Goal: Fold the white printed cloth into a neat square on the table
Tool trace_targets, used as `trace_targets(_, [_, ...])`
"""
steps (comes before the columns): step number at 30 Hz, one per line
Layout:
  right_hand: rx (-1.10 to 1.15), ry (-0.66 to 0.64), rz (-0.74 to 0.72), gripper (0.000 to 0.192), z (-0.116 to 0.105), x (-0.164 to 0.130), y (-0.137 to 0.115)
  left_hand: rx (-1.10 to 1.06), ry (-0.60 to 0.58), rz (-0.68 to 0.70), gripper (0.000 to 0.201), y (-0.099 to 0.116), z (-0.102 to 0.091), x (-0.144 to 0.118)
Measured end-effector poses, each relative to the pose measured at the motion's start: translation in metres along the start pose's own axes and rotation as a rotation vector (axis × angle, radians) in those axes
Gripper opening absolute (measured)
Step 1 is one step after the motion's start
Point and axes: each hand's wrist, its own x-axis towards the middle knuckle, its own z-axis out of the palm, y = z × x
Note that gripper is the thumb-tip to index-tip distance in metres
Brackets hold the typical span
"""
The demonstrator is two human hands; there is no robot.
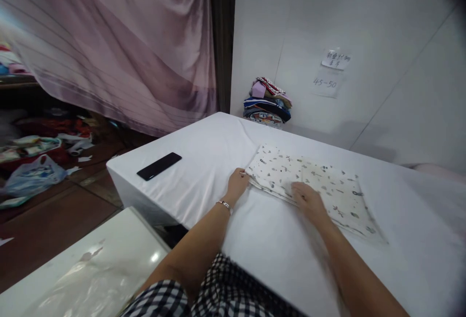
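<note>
One thin, cream-coloured cloth with small dark prints (316, 176): I watch it from afar, lying flat beneath the right hand (308, 200) and ahead and right of the left hand (238, 183).
Left grip: thumb and fingers pinch the cloth's near left corner; a silver-coloured metal bracelet (227, 206) circles the wrist.
Right grip: fingers curl down on the cloth's near edge; blur there means I cannot tell whether they pinch it.
White, fabric-covered table (204, 161): beneath the cloth and extending to both sides of the hands.
Flat, black, rectangular phone (159, 166): on the table, left of the left hand, apart from it.
Many-coloured stack of folded textiles (267, 103): beyond both hands, past the table's far edge.
</note>
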Motion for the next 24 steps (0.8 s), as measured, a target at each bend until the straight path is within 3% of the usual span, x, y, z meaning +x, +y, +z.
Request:
trace_targets(4, [0.064, -0.075, -0.135, 0.029, 0.052, 0.04, -0.062, -0.03, -0.002, 0.016, 0.015, -0.001, 0.0, 0.0])
trace_targets(8, [-0.013, -0.149, -0.205, 0.028, 0.085, 0.065, -0.092, -0.047, -0.005, 0.031, 0.015, -0.005, 0.0, 0.002])
trace_targets(12, [-0.036, -0.158, -0.172, 0.028, 0.1, 0.07, -0.091, -0.06, -0.018, 0.021, 0.018, -0.006, -0.001, 0.004])
trace_targets(17, [0.041, -0.049, -0.133, 0.031, 0.105, 0.064, -0.078, -0.068, -0.027, -0.072, 0.023, -0.001, -0.003, 0.006])
trace_targets(24, [-0.077, -0.123, -0.209, 0.033, 0.105, 0.058, -0.088, -0.164, -0.037, -0.113, 0.022, 0.003, -0.004, 0.007])
